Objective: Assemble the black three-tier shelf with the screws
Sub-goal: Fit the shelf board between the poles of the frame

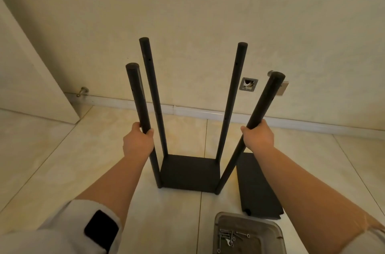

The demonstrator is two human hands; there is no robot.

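A black shelf frame stands on the tiled floor: one square black board [190,172] at the bottom with four black poles rising from its corners. My left hand [137,141] grips the near-left pole [138,95] at mid-height. My right hand [259,136] grips the near-right pole [264,99], which leans outward to the right. The two far poles [153,91] [232,95] stand free. More black boards [257,187] lie flat on the floor to the right of the frame. Several silver screws [230,237] lie in a grey metal tray [250,220] near my right forearm.
A beige wall with a white skirting board [187,111] runs close behind the frame. A door [31,79] with a floor stopper [82,91] is at the left. An open wall box [248,84] and a socket plate [283,89] sit low on the wall.
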